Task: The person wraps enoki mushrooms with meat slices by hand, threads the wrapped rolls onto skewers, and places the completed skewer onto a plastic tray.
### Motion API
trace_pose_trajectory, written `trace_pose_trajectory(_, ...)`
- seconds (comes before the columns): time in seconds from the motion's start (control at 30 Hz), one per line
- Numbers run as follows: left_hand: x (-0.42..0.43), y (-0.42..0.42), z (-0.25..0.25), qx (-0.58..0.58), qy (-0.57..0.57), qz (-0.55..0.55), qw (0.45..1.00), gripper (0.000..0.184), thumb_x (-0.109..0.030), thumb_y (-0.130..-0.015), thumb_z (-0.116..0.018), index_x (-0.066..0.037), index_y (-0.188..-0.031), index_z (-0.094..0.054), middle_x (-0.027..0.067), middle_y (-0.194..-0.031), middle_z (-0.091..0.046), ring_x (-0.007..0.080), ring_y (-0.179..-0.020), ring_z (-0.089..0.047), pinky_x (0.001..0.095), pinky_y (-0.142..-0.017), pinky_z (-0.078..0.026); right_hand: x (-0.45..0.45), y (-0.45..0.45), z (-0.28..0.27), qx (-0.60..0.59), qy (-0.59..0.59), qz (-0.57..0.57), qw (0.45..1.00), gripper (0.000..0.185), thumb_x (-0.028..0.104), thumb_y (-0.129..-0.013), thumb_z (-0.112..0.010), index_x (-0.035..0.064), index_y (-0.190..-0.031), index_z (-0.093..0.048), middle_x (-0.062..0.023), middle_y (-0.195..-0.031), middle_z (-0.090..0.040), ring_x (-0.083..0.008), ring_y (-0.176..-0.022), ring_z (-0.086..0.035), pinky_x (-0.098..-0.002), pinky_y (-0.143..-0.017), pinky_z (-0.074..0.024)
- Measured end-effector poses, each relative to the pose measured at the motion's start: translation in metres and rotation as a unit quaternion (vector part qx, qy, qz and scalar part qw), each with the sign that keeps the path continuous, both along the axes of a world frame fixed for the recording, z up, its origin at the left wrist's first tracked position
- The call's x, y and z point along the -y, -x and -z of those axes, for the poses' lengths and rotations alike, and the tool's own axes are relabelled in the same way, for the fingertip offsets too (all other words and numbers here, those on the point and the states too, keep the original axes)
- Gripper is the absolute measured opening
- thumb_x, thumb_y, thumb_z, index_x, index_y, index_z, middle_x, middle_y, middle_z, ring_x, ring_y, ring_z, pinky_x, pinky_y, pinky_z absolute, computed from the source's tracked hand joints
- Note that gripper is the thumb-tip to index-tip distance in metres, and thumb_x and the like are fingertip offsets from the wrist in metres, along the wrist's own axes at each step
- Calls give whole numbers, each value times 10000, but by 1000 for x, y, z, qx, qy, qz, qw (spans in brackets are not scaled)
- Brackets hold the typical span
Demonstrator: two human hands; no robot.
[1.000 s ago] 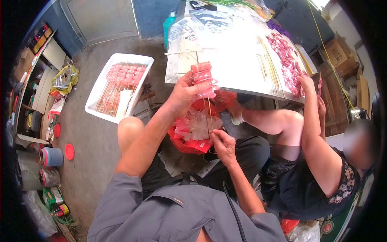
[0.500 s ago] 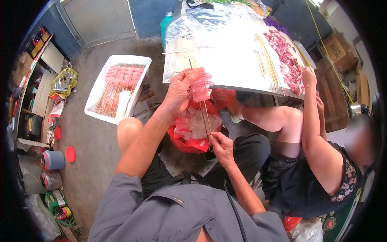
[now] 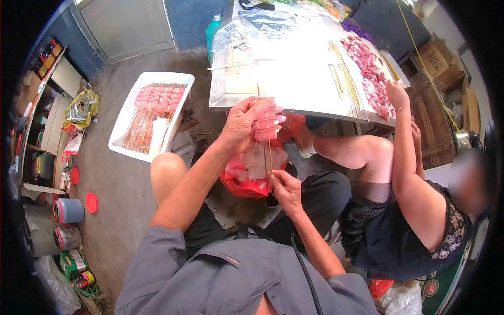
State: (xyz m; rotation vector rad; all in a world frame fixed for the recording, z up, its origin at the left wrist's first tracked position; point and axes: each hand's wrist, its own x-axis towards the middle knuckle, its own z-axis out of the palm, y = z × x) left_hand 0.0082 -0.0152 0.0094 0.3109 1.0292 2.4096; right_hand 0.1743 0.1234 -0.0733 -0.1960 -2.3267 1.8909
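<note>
Pink pieces of meat (image 3: pixel 266 125) are threaded on thin skewers (image 3: pixel 267 157), held nearly upright in front of me. My left hand (image 3: pixel 242 122) is closed round the meat at its left side, and a skewer tip pokes out above it. Lower down, my right hand (image 3: pixel 286 191) pinches the skewers near their bottom ends. Behind and below them sits a red plastic bag (image 3: pixel 241 184) with clear plastic in its top; its contents cannot be made out. To the left, a white tub (image 3: pixel 119 133) holds rows of finished-looking meat skewers (image 3: pixel 157 100).
A white-topped table (image 3: pixel 299 79) carries bare skewers (image 3: pixel 344 73) and a long heap of cut meat (image 3: pixel 366 73). At the right sits another person (image 3: pixel 415 220), one hand by that meat. Shelves (image 3: pixel 42 121) and jars (image 3: pixel 68 209) line the left side.
The meat and my left hand have shifted slightly down and right, and the skewers stand more upright. My right hand has barely moved. The other person's hand has shifted slightly left.
</note>
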Motion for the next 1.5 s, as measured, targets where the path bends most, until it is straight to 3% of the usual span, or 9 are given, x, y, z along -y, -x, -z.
trace_pose_trajectory(0.37,1,2,-4,-1,54,12,998,293,-204,-981,-602,-23,-1206,-553,143,-1095,-671,261,-975,-694,380,-765,-616,2,10,-10,14,57,14,998,153,97,-954,-626,-26,-1030,-676,32,-760,-630,-45,-693,-566,-218,-629,-473)
trace_pose_trajectory(0.4,3,1,-3,-79,110,4,991,280,-158,-965,-624,-36,-1208,-556,92,-1067,-663,204,-947,-681,337,-754,-598,1,12,10,-20,68,28,997,125,95,-967,-626,1,-1033,-677,40,-744,-608,-2,-569,-442,-172,-494,-331)
trace_pose_trajectory(0.5,7,5,5,-86,74,35,993,290,-130,-941,-657,-47,-1202,-561,57,-1054,-652,145,-896,-655,306,-737,-576,5,12,-1,0,81,30,996,136,91,-970,-623,-3,-1050,-678,40,-741,-600,1,-559,-430,-169,-490,-309)
trace_pose_trajectory(0.7,55,28,-35,-86,133,-146,976,367,-180,-937,-680,-9,-1223,-527,92,-994,-649,166,-758,-650,315,-615,-570,10,17,-2,32,91,-18,995,187,128,-988,-598,-5,-1090,-680,43,-741,-591,-11,-562,-453,-188,-488,-354)
trace_pose_trajectory(0.83,155,77,-66,-115,155,-249,949,375,-68,-907,-676,-33,-1248,-526,145,-1106,-681,228,-876,-701,374,-738,-622,22,12,2,104,72,-59,990,245,186,-981,-608,-11,-1100,-692,18,-771,-630,-32,-593,-495,-209,-523,-397)
trace_pose_trajectory(1.03,328,176,-10,-129,427,-364,818,278,0,-840,-694,-19,-1110,-632,57,-988,-689,121,-809,-656,275,-678,-559,35,14,33,179,-14,-110,978,262,206,-938,-653,-15,-1068,-704,-20,-808,-685,-75,-689,-588,-237,-628,-472)
trace_pose_trajectory(1.3,399,252,100,-77,579,-353,731,312,-56,-796,-683,-36,-1104,-634,78,-927,-674,154,-755,-650,300,-554,-529,51,29,50,151,-152,-165,963,215,163,-896,-661,-1,-1027,-708,-134,-878,-714,-177,-777,-667,-312,-723,-517)
trace_pose_trajectory(1.47,392,269,137,-151,619,-325,699,325,-177,-797,-685,-70,-1103,-676,105,-989,-691,242,-871,-675,388,-735,-550,52,38,55,177,-146,-165,959,215,156,-891,-655,1,-1032,-702,-159,-920,-713,-229,-814,-688,-335,-744,-523)
trace_pose_trajectory(1.5,379,261,122,-202,704,-311,605,328,-204,-790,-693,-78,-1093,-687,112,-998,-674,277,-918,-656,410,-796,-533,53,39,57,175,-152,-166,959,209,150,-891,-652,1,-1029,-702,-163,-928,-712,-244,-833,-694,-339,-752,-524)
